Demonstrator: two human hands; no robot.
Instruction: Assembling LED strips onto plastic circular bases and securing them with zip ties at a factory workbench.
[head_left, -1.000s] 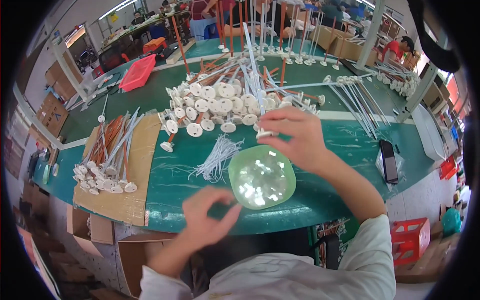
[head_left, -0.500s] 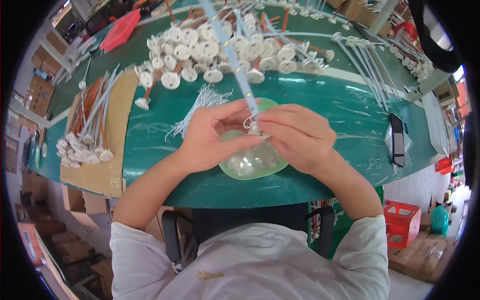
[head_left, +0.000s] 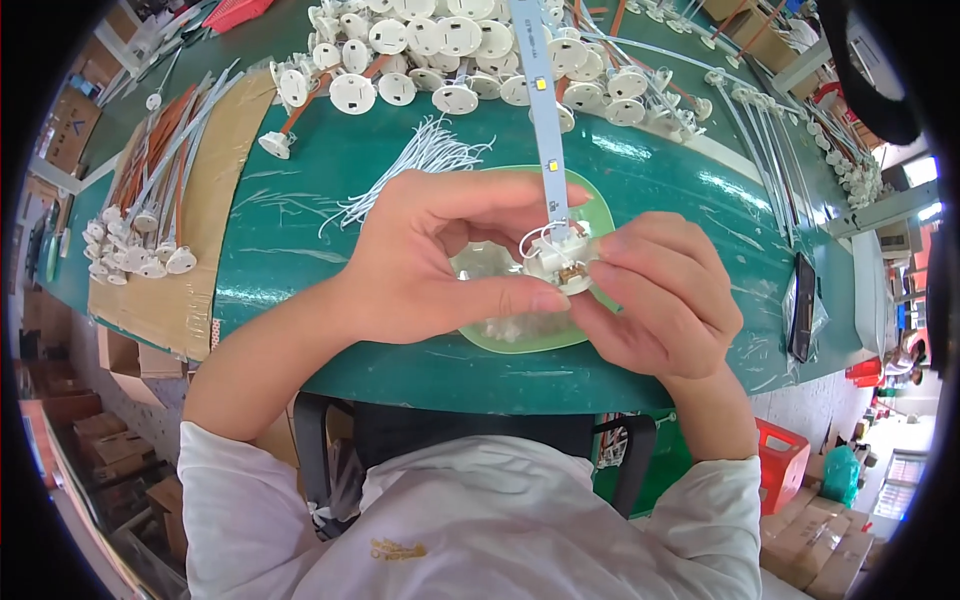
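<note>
both hands hold a small white plastic socket (head_left: 562, 262) with thin looped wires, raised just above a pale green dish (head_left: 520, 335) near the front edge of the surface (head_left: 300, 270). a long white strip (head_left: 545, 110) with small square chips rises from the socket toward the far edge. the left hand (head_left: 430, 260) pinches the socket between thumb and forefinger; the right hand (head_left: 660, 290) grips its other side with bent fingers. a loose bundle of white wires (head_left: 410, 165) lies behind the dish. round white caps on rods (head_left: 440, 50) crowd the far edge. a brown cardboard sheet (head_left: 190, 250) covers the left edge, carrying more white parts. the surface is glossy dark green. a dark flat phone (head_left: 803, 305) lies at the right edge. cardboard boxes (head_left: 95, 440) stand on the floor at left.
</note>
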